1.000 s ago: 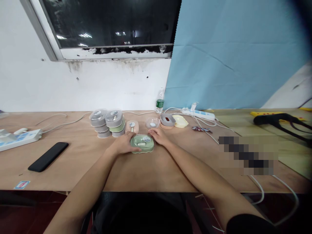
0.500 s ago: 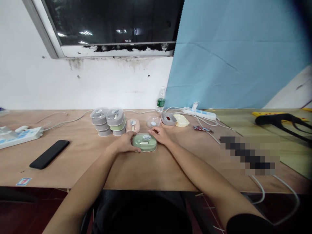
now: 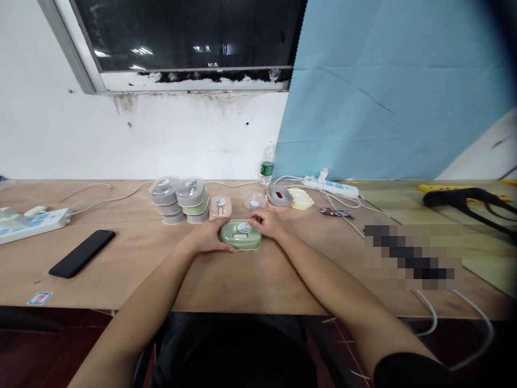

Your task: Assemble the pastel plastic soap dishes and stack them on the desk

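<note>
Green box (image 3: 241,237) looks already covered, left hand (image 3: 208,236) holding its end; right hand (image 3: 267,223) keeps narrow fingers at its corner, grip unclear. Upper stacked boxes (image 3: 191,193) look covered; yellow tray (image 3: 301,199) lies open.

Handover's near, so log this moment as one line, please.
left grip: around green box's left end | right grip: at its far right corner | peach box: behind green box

Dark object (image 3: 407,257) at right unrecognisably pixelated, label (image 3: 244,228) on green box (image 3: 241,242) illegibly small.
</note>
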{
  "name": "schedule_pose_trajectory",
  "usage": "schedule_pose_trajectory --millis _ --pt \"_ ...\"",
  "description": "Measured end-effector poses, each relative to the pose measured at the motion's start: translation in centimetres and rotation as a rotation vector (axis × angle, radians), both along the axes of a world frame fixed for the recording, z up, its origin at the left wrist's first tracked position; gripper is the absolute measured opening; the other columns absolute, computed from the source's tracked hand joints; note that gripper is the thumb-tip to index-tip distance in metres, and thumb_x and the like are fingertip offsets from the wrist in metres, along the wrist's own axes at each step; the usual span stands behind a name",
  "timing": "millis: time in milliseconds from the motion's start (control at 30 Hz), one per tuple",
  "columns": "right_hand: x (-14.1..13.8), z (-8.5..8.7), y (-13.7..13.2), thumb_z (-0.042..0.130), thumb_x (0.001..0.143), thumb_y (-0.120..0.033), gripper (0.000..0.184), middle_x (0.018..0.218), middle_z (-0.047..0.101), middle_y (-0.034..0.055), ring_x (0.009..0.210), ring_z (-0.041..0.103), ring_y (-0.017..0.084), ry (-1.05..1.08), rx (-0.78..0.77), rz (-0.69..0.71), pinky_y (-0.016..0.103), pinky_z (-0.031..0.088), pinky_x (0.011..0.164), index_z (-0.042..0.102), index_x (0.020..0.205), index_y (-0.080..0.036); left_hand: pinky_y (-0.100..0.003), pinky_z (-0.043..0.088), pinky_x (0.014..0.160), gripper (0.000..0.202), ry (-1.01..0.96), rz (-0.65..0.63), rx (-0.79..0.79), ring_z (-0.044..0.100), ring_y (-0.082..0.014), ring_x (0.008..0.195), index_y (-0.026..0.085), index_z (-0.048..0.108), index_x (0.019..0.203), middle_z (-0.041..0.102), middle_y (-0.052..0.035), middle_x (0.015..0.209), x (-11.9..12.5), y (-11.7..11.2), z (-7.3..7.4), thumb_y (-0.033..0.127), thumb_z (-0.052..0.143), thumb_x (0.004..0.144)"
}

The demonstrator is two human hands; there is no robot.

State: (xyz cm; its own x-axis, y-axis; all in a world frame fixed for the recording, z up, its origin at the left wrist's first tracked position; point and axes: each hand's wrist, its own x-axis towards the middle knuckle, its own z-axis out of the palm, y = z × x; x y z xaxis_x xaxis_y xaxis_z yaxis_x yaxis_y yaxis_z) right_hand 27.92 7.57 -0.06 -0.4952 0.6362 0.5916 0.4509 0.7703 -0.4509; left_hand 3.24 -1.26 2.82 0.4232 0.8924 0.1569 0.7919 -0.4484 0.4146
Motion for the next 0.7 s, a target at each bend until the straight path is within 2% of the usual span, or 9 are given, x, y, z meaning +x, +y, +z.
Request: schedule_pose_trajectory --millis 133,300,367,533,700 --pt "0.4 0.1 0.4 0.059 0.081 -0.051 0.032 0.071 0.066 0.0032 0.059 0.055 0.013 -0.068 0.088 0.051 0.024 0.040 0.059 0.067 0.082 -0.019 -0.040 0.042 0.098 0.102 -0.016 0.006 -0.015 0.052 -0.0329 0.120 0.017 0.040 0.139 0.053 -0.0138 0.135 0.1 0.0 0.0 0.066 0.074 0.056" --pt "0.2 -0.2 0.3 0.055 0.084 -0.048 0.030 0.068 0.066 0.0015 0.056 0.054 0.012 -0.036 0.030 0.011 0.024 0.038 0.057 0.067 0.079 -0.020 -0.037 0.049 0.088 0.098 -0.097 -0.005 -0.132 0.060 -0.0294 0.108 0.017 0.038 0.139 0.060 -0.0120 0.124 -0.1 -0.1 0.2 0.055 0.077 0.058" --pt "0.1 -0.3 0.2 0.054 0.085 -0.047 0.032 0.067 0.066 0.0015 0.057 0.054 0.012 -0.030 -0.003 -0.031 0.024 0.038 0.057 0.067 0.078 -0.020 -0.037 0.049 0.088 0.097 -0.126 -0.014 -0.154 0.061 -0.0287 0.107 0.016 0.037 0.138 0.060 -0.0118 0.123 -0.2 -0.1 0.0 0.050 0.079 0.057" --pt "-0.1 -0.3 0.6 0.052 0.086 -0.046 0.033 0.067 0.066 0.0014 0.060 0.055 0.013 0.013 -0.079 -0.184 0.024 0.036 0.058 0.068 0.075 -0.019 -0.042 0.041 0.100 0.107 -0.067 -0.049 -0.094 0.048 -0.0330 0.124 0.018 0.032 0.142 0.048 -0.0138 0.138 0.2 0.1 -0.6 0.051 0.081 0.052" --pt "-0.1 -0.6 1.3 0.052 0.085 -0.044 0.033 0.061 0.062 0.0000 0.056 0.051 0.012 0.017 -0.132 -0.270 0.025 0.032 0.055 0.066 0.068 -0.019 -0.042 0.045 0.095 0.106 0.015 -0.046 -0.059 0.052 -0.0338 0.120 0.021 0.027 0.144 0.052 -0.0131 0.135 0.8 -0.3 -0.5 0.053 0.078 0.057"
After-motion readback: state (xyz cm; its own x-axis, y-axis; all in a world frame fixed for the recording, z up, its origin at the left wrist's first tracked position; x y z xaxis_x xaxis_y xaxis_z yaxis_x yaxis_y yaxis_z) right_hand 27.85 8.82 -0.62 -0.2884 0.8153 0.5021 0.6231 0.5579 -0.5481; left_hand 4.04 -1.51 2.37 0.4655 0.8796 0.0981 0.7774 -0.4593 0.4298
